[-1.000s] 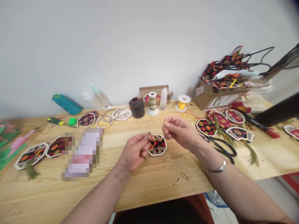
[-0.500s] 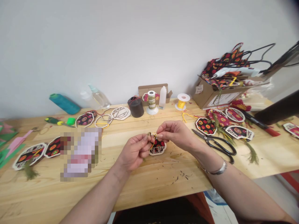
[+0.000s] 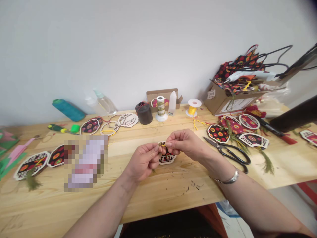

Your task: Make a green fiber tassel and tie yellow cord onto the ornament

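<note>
My left hand (image 3: 144, 161) is closed in a pinch on a small olive-green tassel, its top (image 3: 160, 144) showing at the fingertips and a few strands below the hand. Against it, fingertips of my right hand (image 3: 185, 144) pinch a yellow cord (image 3: 163, 144). The two hands meet just above a fabric ornament (image 3: 167, 160) with a pale wooden lattice frame, which lies on the table and is partly covered by my fingers. Black-handled scissors (image 3: 231, 154) lie open to the right of my right hand.
Along the wall stand a black thread cone (image 3: 144, 114), an olive thread spool (image 3: 160, 110), a white bottle (image 3: 172, 104) and a yellow cord spool (image 3: 193, 109). A full cardboard box (image 3: 230, 100) stands at the right. Several finished ornaments (image 3: 249, 140) lie on the wooden table (image 3: 173, 198).
My hands have drawn closer together over the ornament. The tassel's top has turned between my left fingertips, and the loop of yellow cord beneath it no longer shows.
</note>
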Demonstrator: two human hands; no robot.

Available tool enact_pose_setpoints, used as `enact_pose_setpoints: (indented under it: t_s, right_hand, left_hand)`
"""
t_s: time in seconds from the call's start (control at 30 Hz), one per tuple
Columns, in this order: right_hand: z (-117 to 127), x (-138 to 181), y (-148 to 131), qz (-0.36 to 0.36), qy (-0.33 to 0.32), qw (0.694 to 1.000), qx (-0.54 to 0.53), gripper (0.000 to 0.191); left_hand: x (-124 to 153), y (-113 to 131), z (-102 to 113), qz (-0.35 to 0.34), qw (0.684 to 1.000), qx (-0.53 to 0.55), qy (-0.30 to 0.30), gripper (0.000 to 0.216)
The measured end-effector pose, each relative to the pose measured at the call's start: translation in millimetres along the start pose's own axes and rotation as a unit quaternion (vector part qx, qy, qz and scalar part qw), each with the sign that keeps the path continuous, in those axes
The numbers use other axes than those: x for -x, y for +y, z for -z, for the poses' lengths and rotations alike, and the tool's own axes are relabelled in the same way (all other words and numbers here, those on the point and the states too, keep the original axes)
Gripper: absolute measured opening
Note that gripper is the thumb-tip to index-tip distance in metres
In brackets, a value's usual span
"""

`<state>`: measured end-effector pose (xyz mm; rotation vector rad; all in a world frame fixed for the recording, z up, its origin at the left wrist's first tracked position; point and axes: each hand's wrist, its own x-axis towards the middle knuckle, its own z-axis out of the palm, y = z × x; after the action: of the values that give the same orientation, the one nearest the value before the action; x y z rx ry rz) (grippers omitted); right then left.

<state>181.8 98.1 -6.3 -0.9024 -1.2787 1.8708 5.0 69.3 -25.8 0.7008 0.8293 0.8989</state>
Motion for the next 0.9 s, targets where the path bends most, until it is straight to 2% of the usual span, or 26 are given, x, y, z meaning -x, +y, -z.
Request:
enact_pose_setpoints:
  t_s: [0.37,0.6,0.9]
  right_hand:
    - [-1.4,-0.6,-0.4,-0.023,-0.003,0.999,-0.027,0.022]
    - [0.1,-2.1,0.6,-0.037,-0.012,0.999,-0.037,0.040]
    - [0.4,-0.8,0.9,-0.048,-0.006,0.999,-0.017,0.030]
  left_hand:
    - [0.1,-3.7,0.2,-0.011,0.999,-0.026,-0.019,0.020]
    - [1.1,-5.5,1.0,-0.011,0.999,-0.044,-0.024,0.022]
    - [1.7,-6.9,1.2,-0.019,0.995,-0.097,-0.029,0.022]
